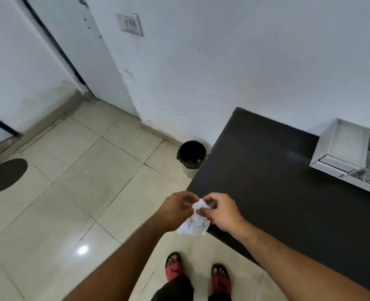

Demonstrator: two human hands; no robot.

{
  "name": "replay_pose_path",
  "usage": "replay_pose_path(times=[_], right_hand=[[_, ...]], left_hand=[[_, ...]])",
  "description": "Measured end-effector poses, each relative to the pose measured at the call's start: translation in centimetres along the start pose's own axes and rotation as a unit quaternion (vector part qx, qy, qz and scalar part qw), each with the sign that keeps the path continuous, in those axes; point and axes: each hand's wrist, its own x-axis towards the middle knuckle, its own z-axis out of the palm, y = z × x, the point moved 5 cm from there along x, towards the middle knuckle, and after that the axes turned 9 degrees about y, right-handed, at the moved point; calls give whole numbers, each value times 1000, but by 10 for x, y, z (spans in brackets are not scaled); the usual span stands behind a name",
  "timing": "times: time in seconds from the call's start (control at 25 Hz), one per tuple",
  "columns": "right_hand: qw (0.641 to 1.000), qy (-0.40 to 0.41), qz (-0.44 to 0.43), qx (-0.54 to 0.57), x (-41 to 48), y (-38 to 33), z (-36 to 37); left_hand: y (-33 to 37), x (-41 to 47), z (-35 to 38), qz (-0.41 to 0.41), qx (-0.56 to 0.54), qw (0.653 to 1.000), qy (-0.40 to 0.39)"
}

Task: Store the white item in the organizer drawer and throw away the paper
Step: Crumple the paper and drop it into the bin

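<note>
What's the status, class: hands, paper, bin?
Left hand and right hand both pinching crumpled paper. Bin ahead by table corner, floor path clear.

Both forearms reach forward and converge just off the near corner of the dark table [277,181]; the left hand [175,210] and right hand [221,211] meet fingertip to fingertip, each pinching the crumpled paper [194,222] between them

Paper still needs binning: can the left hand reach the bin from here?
Probably not without a step: the left hand holds the crumpled paper with the right hand, and the bin stands well ahead, floor clear.
</note>
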Motion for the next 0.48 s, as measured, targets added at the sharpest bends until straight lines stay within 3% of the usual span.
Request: replay_pose_path(times=[0.24, 0.48], right_hand=[[991, 42, -90, -94, 4, -67, 67], [992, 44, -105, -57, 25, -141, 162]], left_hand=[[-46, -3, -84, -41, -52, 996, 55], [-85, 29, -195, -24, -30, 994, 98]])
